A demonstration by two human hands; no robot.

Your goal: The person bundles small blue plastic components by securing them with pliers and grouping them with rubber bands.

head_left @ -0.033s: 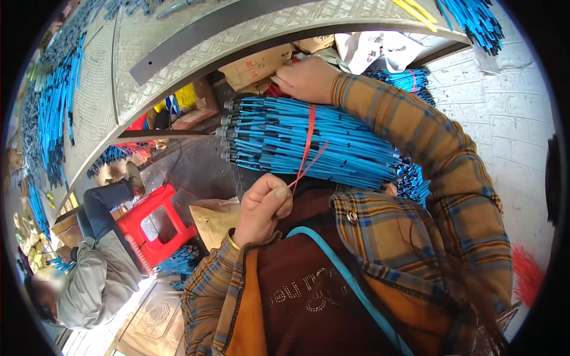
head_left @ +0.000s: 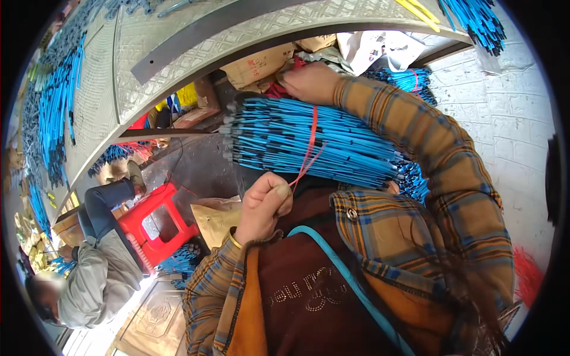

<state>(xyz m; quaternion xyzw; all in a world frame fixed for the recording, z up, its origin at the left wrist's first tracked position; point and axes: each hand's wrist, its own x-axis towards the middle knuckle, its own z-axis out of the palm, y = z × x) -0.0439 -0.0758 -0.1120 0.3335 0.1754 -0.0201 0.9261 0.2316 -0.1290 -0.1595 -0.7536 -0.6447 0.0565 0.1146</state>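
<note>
A thick bundle of blue tubes with black bands lies across my lap, a red strip wrapped around its middle. My left hand is closed in a pinch in front of the bundle and holds the near end of the red strip, which runs taut from the bundle. Beyond the bundle, my right hand reaches under the table edge, back of the hand upward and fingers bent. Red material shows beside its fingertips; what they grip is hidden.
A metal-edged table curves overhead with blue tubes and yellow tubes. Beneath it are brown paper and a white bag. At left, another person sits beside a red stool.
My right hand has moved slightly right and toward me, and more red material shows around its fingers. The bundle has shifted a little. My left hand is nearly still, still pinching the strip.
</note>
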